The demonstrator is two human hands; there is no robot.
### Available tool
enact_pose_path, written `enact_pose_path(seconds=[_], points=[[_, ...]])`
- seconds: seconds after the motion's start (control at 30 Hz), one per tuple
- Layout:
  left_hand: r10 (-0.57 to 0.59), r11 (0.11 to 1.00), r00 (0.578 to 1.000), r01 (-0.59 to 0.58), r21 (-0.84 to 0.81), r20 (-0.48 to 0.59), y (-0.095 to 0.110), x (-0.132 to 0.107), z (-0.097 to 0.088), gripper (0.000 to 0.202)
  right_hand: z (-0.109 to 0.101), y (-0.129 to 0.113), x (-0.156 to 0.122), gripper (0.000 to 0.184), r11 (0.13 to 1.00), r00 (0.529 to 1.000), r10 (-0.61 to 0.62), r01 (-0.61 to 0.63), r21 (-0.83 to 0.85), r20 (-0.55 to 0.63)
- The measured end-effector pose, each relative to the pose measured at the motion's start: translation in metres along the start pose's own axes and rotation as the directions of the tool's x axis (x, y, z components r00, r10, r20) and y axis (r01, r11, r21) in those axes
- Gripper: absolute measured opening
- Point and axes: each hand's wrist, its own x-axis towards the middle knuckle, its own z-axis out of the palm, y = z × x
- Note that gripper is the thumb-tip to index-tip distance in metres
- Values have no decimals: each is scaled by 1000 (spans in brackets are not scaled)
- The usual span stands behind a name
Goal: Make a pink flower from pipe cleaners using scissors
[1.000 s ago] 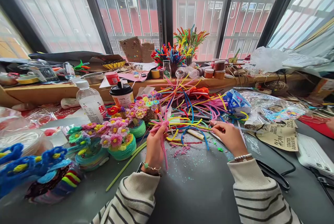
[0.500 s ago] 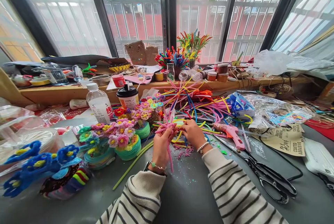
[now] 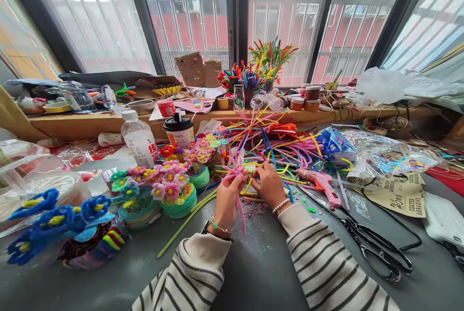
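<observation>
Broadly, a grey counter [image 3: 263, 277] carries everything, and a sprawling heap of coloured pipe cleaners [image 3: 290, 149] spreads across its far side, beyond the hands. To the left stands a group of pipe-cleaner flower pots [image 3: 179, 208]. On the right lie black-handled scissors [image 3: 351, 228], and a pink hot glue gun [image 3: 328, 191] rests just past their blades.

Between these, the left hand [image 3: 226, 199] pinches a pink pipe-cleaner bundle [image 3: 236, 171] above the counter, loops and ends fanning out over the fingertips and one strand hanging down below. The right hand [image 3: 270, 187] is close beside it, fingers curled in to a narrow gap or none; whether they grip anything, I cannot tell.

The step in hand looks like gathering or shaping the pink strands by hand, with both tools lying free. To my eye, the next move calls for a firm left pinch at the bundle's middle and precise right fingertips, working one strand at a time.

Smallest are pink clippings [image 3: 253, 210] and a green scrap [image 3: 311, 210] scattered nearby.
</observation>
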Motion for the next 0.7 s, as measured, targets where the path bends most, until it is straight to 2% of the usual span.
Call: enact_pose_path(seconds=[0.23,0.4,0.47,0.57,0.7], points=[[42,999,999,-43,33,16,-2,-1,-1,16,6,16,0,10,979,977,151,-127,159,-152],[121,961,990,-136,242,76,-3,10,-5,27,7,27,1,23,956,959,206,-154,251,-195],[207,888,967,-250,387,150,-2,17,-6,26,2,29,-2,29,954,964,185,-130,271,-189],[326,729,921,-388,563,213,2,24,-6,28,-8,28,-9,33,959,982,111,-66,275,-152],[376,542,887,-445,713,268,3,20,-6,27,-22,20,-20,36,990,997,4,6,139,-77]])
